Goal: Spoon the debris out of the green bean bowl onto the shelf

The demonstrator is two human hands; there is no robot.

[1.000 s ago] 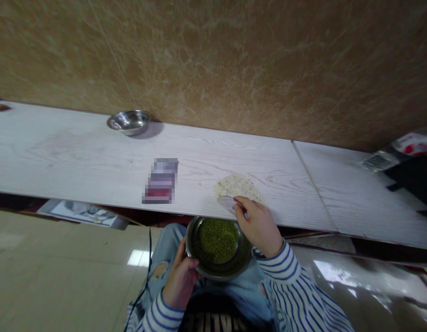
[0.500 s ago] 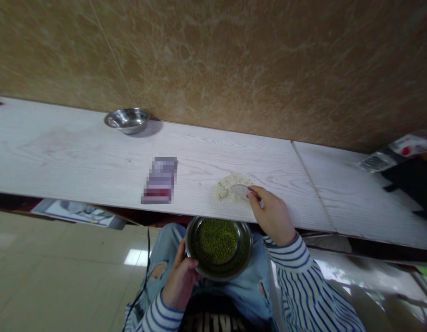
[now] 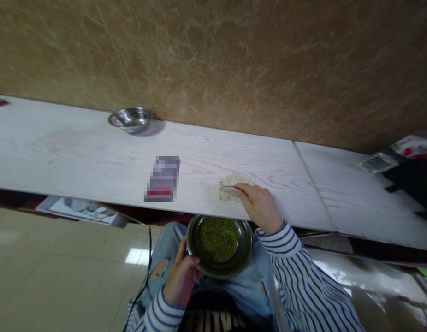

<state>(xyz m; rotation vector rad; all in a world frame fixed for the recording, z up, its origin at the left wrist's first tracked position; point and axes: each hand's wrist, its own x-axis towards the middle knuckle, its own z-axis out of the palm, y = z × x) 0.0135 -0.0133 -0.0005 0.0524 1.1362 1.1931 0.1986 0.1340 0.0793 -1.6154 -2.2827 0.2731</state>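
Note:
My left hand (image 3: 183, 276) grips the left rim of a steel bowl (image 3: 247, 258), thumb over the edge. The bowl rests at my lap, just under the table's front edge, and holds many small green beans (image 3: 218, 240) that look like mung beans. My right hand (image 3: 262, 205) is closed on what looks like a small spoon (image 3: 228, 189), its handle mostly hidden by the fingers. The spoon's pale end lies over a flat heap of whitish grains (image 3: 237, 178) with dark green specks, spread on the white table near its front edge.
An apparently empty steel bowl (image 3: 131, 121) stands by the wall at the back left. A blurred-out flat rectangular object (image 3: 163, 179) lies left of the heap. At the far right are a plastic packet (image 3: 381, 162) and a black item (image 3: 412, 182). A table seam (image 3: 312, 182) runs right of my hand.
My right hand has moved left with the spoon, bringing its end further across the heap. My left hand still holds the bowl. The view has shifted slightly.

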